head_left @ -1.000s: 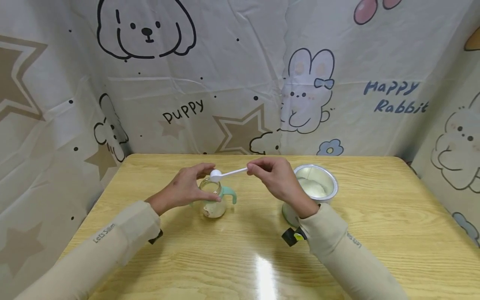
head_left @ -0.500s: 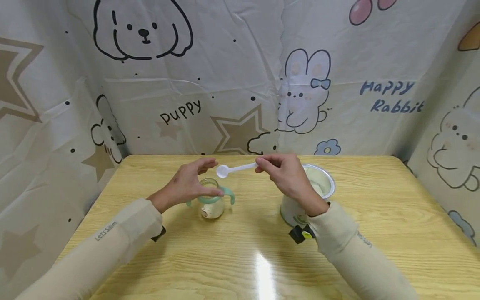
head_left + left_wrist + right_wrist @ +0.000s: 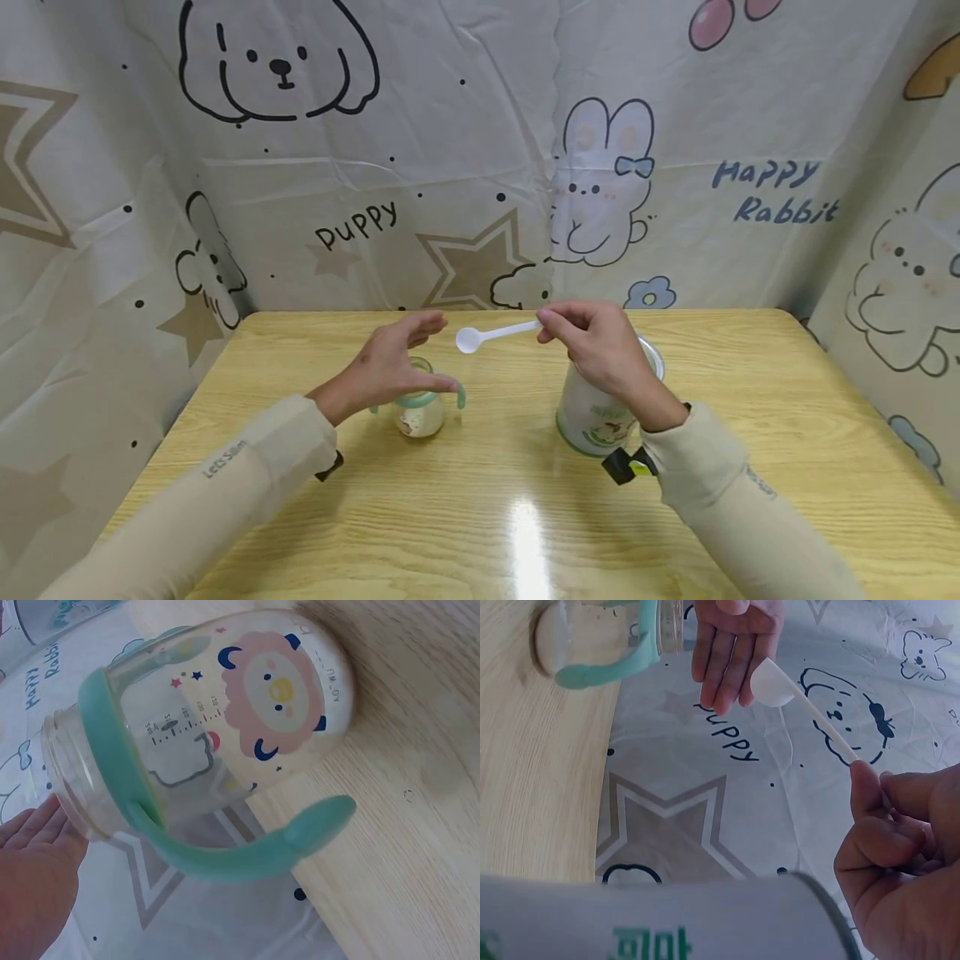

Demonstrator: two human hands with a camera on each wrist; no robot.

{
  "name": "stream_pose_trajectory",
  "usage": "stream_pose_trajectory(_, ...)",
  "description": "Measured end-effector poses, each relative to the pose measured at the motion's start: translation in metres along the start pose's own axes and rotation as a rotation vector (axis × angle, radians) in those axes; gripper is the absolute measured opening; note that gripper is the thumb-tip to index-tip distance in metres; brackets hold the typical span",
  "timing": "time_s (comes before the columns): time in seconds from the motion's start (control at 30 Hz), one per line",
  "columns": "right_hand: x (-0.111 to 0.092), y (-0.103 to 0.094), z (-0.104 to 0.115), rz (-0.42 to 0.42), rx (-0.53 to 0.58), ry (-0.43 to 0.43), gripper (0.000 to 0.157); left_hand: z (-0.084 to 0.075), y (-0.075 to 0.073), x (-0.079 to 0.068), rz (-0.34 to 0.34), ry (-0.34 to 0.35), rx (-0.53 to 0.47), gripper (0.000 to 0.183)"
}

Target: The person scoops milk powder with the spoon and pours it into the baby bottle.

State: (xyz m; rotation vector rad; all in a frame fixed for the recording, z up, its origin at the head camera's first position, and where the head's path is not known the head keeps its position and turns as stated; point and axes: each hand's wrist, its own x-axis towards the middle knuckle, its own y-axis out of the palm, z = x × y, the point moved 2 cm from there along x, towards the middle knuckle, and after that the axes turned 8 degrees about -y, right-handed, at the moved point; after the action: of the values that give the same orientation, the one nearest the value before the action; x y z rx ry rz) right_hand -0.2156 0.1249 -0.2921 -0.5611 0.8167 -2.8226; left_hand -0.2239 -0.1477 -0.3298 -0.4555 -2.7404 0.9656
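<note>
A white measuring scoop point(image 3: 471, 340) is pinched by its handle end in my right hand point(image 3: 606, 350). Its round bowl points left, in the air between the two hands; whether anything is in it I cannot tell. My left hand point(image 3: 390, 367), thumb and fingers spread apart, hovers around the neck of a baby bottle point(image 3: 420, 421). That bottle stands upright without a lid. Green handles point(image 3: 225, 859) and a printed lion show in the left wrist view. Pale powder point(image 3: 551, 634) lies at its bottom in the right wrist view.
A large white can point(image 3: 592, 412) with a silver rim stands on the wooden table point(image 3: 465, 500), partly behind my right hand. Its side fills the bottom of the right wrist view. A printed cloth point(image 3: 465, 167) hangs behind the table's far edge.
My right hand has drawn the scoop rightward, from above the bottle's mouth toward the can. The left hand stays by the bottle with its fingers slightly higher.
</note>
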Motion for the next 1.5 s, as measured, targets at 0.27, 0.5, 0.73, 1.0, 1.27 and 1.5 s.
stream_pose_trajectory(0.27,-0.004,-0.015,-0.004,-0.024,-0.059,0.011,0.031,-0.004,0.008,0.005,-0.001,0.003,0.001,0.097)
stream_pose_trajectory(0.5,-0.008,-0.027,-0.009,-0.025,-0.102,0.029,0.033,-0.01,0.015,0.009,0.001,0.009,-0.01,0.099)
stream_pose_trajectory(0.73,-0.013,-0.038,-0.016,-0.038,-0.122,0.032,0.036,-0.012,0.022,0.013,0.018,0.023,-0.029,0.101)
stream_pose_trajectory(1.0,-0.021,-0.051,-0.022,-0.048,-0.115,0.044,0.038,-0.015,0.029,0.017,0.018,0.03,-0.03,0.102)
stream_pose_trajectory(1.27,-0.028,-0.06,-0.03,-0.073,-0.119,0.032,0.039,-0.022,0.04,0.02,0.038,0.018,-0.059,0.101)
stream_pose_trajectory(1.5,-0.038,-0.072,-0.037,-0.09,-0.178,0.051,0.042,-0.029,0.049,0.023,0.051,0.013,-0.087,0.101)
